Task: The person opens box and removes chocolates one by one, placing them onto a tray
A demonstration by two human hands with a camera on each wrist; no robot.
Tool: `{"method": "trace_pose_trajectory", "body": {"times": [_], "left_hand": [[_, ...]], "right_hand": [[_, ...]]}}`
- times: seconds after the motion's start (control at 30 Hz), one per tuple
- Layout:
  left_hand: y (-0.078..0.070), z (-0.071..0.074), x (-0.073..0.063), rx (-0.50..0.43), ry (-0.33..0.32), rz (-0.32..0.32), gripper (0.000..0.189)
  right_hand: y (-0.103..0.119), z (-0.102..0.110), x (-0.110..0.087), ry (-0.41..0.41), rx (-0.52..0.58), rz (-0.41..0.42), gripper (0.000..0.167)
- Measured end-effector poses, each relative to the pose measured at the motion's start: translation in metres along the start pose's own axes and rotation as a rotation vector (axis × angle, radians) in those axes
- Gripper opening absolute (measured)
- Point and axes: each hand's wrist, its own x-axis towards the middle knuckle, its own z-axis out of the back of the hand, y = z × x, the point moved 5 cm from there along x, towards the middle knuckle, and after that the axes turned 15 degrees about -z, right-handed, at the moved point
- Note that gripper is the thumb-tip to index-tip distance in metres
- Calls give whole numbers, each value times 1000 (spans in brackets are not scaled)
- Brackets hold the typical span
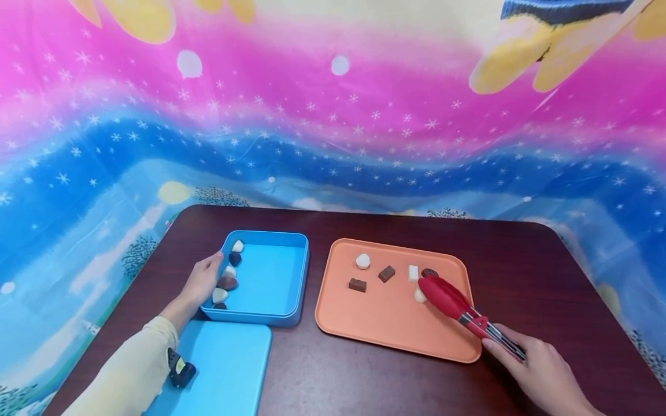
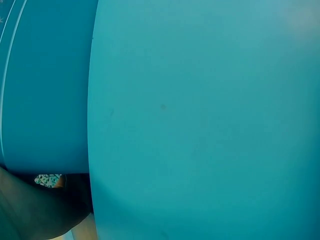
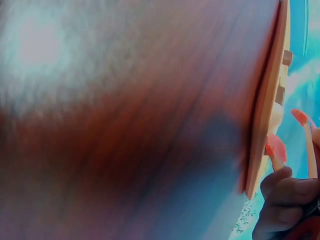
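Observation:
My right hand (image 1: 546, 367) grips tongs (image 1: 447, 297) with red tips and metal arms over the right part of an orange tray (image 1: 364, 323). In the right wrist view the tips of the tongs (image 3: 300, 117) stand apart. Close by them lie a cream-coloured piece (image 1: 419, 296), a white block (image 1: 413, 273) and a round dark brown piece (image 1: 429, 273), partly covered. My left hand (image 1: 200, 283) holds the left side of a blue box (image 1: 299, 312); some of its fingers are hidden. Along that side, inside the box, several white and brown chocolate-like pieces (image 1: 227, 283) stand in a row.
Farther left on the tray are a white rounded piece (image 1: 362, 262) and two brown blocks (image 1: 387, 274). A flat blue lid (image 1: 229, 364) lies in front of the box, under my left forearm. A printed cloth (image 1: 333, 133) hangs behind the dark wooden table (image 1: 322, 375).

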Motion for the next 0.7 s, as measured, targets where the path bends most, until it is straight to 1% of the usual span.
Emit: {"method": "trace_pose_trajectory", "body": {"times": [0.13,0.27,0.4,0.5,0.57,0.7], "left_hand": [[0,-1,0,-1,-2,-1,69],[1,-1,-1,-4,-3,6,69],[2,-1,-1,-7,-1,9,73],[3,-2,-1,-9,-1,11,76],[2,-2,-1,-6,-5,7,76],[3,-1,-2,10,-14,7,75]], "right_hand": [[1,9,0,-61,19,34,76],[8,15,0,-112,30,85,76],[19,17,1,-103,31,74,84],[28,16,2,-95,42,66,87],[35,14,1,-106,64,81,85],[51,12,-1,-156,101,145,82]]}}
